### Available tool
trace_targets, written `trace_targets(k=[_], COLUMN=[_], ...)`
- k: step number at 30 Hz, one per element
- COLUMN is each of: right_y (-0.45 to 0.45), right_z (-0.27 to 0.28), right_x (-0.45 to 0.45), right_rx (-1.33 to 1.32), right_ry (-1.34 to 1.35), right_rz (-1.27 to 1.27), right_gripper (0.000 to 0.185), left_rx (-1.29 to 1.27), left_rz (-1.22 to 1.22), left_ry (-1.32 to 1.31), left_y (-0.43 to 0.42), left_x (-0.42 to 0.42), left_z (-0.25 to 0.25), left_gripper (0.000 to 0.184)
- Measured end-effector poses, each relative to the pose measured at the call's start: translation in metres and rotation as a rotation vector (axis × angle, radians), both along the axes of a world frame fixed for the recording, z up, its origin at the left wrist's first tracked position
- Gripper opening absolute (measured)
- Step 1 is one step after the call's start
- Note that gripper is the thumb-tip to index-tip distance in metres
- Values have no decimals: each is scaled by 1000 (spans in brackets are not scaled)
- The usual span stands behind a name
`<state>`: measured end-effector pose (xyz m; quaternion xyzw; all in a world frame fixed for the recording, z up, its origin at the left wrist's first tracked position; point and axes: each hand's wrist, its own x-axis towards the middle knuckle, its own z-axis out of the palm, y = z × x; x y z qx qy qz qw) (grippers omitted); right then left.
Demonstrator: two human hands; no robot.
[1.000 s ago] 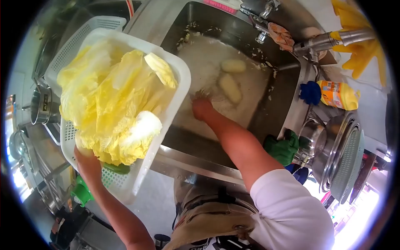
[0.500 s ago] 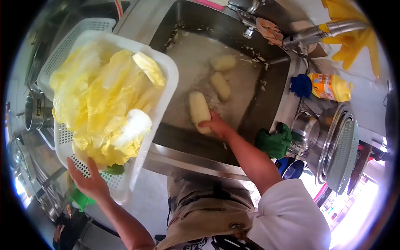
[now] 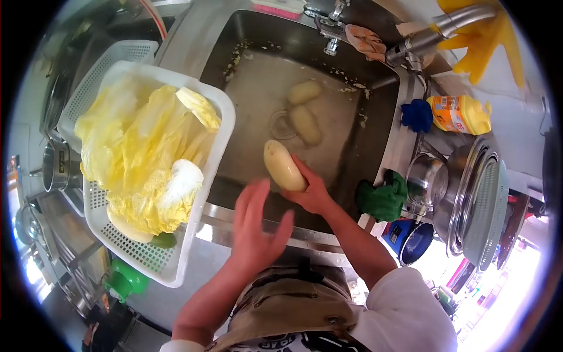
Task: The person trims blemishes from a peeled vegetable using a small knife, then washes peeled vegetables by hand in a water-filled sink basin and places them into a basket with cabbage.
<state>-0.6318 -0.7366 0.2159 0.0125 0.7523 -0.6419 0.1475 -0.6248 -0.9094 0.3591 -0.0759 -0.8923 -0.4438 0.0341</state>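
My right hand (image 3: 312,192) grips a long, pale yellow potato (image 3: 284,166) by its lower end, holding it over the near part of the sink (image 3: 243,100). My left hand (image 3: 258,232) is in the air just left of it, fingers apart and a little blurred, with nothing in it and not touching the potato. Two more potatoes, a farther one (image 3: 305,92) and a nearer one (image 3: 306,125), lie in the water on the sink floor. Left of the sink, a white perforated basket (image 3: 224,126) holds yellow cabbage leaves (image 3: 135,146) and, at its near end, a smooth pale piece (image 3: 126,227).
A faucet (image 3: 332,46) stands at the sink's far edge, near an orange cloth (image 3: 365,41). To the right are a yellow bottle (image 3: 460,115), a blue cloth (image 3: 417,115), a green cloth (image 3: 384,196) and stacked metal bowls (image 3: 460,193). Yellow gloves (image 3: 489,47) hang beyond.
My left hand has left the basket's near end and moved right, over the sink's front edge. The potato in my right hand is raised and tilted, its far end toward the left.
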Motion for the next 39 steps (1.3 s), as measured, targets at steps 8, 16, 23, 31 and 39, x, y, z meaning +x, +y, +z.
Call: trace_targets(k=[8, 16, 23, 31, 39], right_y=[16, 26, 33, 37, 37], right_z=[31, 26, 33, 24, 23], right_x=[7, 6, 1, -4, -5], right_rx=[-258, -359, -289, -104, -96], right_ry=[-374, -460, -328, -207, -204], right_rz=[-1, -42, 22, 115, 144], right_gripper=[76, 77, 82, 84, 84], left_rx=[707, 918, 1042, 1134, 1175], left_rz=[98, 3, -95, -34, -60], left_ry=[-667, -784, -887, -960, -935], left_y=[18, 24, 11, 4, 1], left_x=[-87, -83, -90, -89, -83], left_z=[-121, -87, -100, -101, -112], left_gripper=[53, 33, 38, 37, 42])
